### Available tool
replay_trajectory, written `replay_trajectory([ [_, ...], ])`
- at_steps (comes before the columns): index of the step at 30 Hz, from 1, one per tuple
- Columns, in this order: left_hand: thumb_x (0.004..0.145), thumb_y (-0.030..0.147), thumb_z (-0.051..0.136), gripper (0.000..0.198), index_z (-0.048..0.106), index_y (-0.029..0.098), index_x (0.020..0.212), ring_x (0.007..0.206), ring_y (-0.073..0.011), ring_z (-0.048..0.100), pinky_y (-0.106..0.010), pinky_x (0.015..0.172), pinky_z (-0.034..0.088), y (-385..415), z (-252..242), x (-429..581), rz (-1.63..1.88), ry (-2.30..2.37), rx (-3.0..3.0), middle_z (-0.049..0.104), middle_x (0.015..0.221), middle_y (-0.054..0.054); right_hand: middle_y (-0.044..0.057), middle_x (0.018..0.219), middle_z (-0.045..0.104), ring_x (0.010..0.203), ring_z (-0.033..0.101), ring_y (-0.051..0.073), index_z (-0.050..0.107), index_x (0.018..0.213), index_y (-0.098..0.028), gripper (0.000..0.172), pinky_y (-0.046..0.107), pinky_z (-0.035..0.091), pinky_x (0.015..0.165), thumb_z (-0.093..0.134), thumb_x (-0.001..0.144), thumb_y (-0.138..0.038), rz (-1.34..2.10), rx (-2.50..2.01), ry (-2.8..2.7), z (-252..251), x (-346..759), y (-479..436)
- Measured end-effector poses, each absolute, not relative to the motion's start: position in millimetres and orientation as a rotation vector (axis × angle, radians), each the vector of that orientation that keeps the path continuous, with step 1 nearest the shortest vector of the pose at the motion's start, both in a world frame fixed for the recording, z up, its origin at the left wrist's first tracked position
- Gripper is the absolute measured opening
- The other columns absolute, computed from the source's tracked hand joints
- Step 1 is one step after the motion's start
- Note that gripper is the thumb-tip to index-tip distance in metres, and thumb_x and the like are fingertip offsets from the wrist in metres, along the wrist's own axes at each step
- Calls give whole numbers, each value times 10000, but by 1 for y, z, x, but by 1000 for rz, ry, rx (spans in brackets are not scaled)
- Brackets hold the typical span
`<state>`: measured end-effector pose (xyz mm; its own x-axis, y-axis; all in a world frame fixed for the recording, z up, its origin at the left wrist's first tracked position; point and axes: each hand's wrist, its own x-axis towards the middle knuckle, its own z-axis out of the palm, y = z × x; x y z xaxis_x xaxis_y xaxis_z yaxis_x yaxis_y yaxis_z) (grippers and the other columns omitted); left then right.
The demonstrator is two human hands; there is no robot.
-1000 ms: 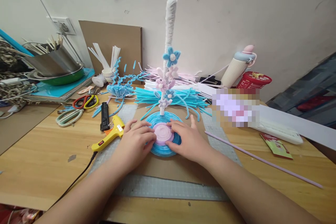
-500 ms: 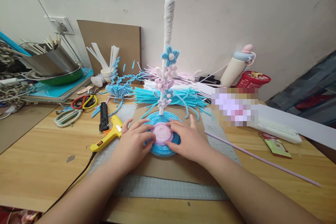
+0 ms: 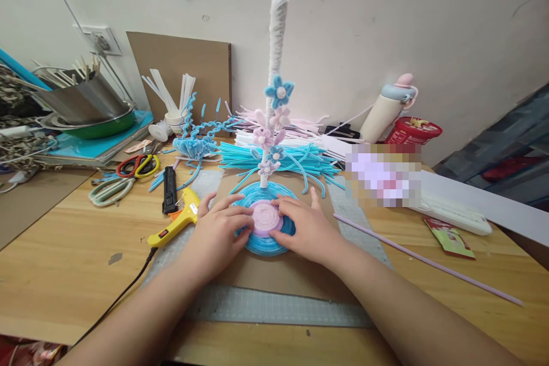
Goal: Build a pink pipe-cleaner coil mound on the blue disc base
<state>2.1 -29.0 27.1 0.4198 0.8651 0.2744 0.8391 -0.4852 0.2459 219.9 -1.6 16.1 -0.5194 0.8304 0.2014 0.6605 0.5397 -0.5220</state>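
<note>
A pale pink coiled disc of pipe cleaner [image 3: 266, 218] lies on a larger blue coiled base [image 3: 268, 247]. My left hand [image 3: 223, 226] has its fingers and thumb at the disc's left edge. My right hand [image 3: 306, 220] grips the disc's right edge between thumb and fingers, its little finger raised. Behind the disc, a white wrapped post [image 3: 277, 34] stands up from the base, leaning slightly right. Blue and pink fuzzy flowers [image 3: 279, 92] climb its lower half. Parts of the blue base are hidden under my hands.
Cardboard [image 3: 278, 274] lies under the base on a grey cutting mat [image 3: 283, 307]. At left are a yellow glue gun [image 3: 178, 224] with its cord, and scissors [image 3: 112, 191]. Blue pipe cleaners [image 3: 278, 159] are piled behind. A lilac pipe cleaner [image 3: 424, 258] and a bottle [image 3: 386, 106] are at right.
Hardly anything differs. Both hands stay at the disc's edges, and the view has shifted very slightly.
</note>
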Motion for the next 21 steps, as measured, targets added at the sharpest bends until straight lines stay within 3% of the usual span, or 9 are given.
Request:
replay_trajectory([
  [8,822,191,586,150,666,315,791,1243,-258,498,-569,1090,92,-30,30,4,551,1552,2584,718,1047,83,86,1272,624,1273,485,313,590,910,-229,225,695,-93,1076,701,748,-339,573,-1228,-2326,15,222,0],
  [11,824,187,580,160,668,319,801,1245,-261,496,-578,1086,93,-30,30,4,541,1547,2591,717,1052,79,67,1250,644,1261,501,314,613,881,-236,128,717,-29,1077,649,812,-338,749,-1148,-2321,13,232,10],
  [13,826,186,578,166,668,323,801,1243,-261,499,-582,1085,92,-30,29,4,541,1543,2596,717,1051,81,55,1170,690,1198,564,287,640,862,-240,92,694,27,1098,568,876,-297,763,-1114,-2262,14,239,16],
  [17,833,198,579,157,672,319,797,1238,-263,504,-586,1089,86,-29,29,3,550,1539,2599,719,1051,72,40,1014,749,1008,677,213,681,820,-234,213,548,230,1129,492,918,-247,563,-914,-2324,23,246,14],
  [21,828,197,589,154,680,316,795,1232,-274,511,-599,1091,92,-29,29,3,557,1541,2593,719,1052,66,18,891,770,859,715,162,672,680,-228,276,360,452,996,503,898,-221,468,-632,-2510,33,243,1],
])
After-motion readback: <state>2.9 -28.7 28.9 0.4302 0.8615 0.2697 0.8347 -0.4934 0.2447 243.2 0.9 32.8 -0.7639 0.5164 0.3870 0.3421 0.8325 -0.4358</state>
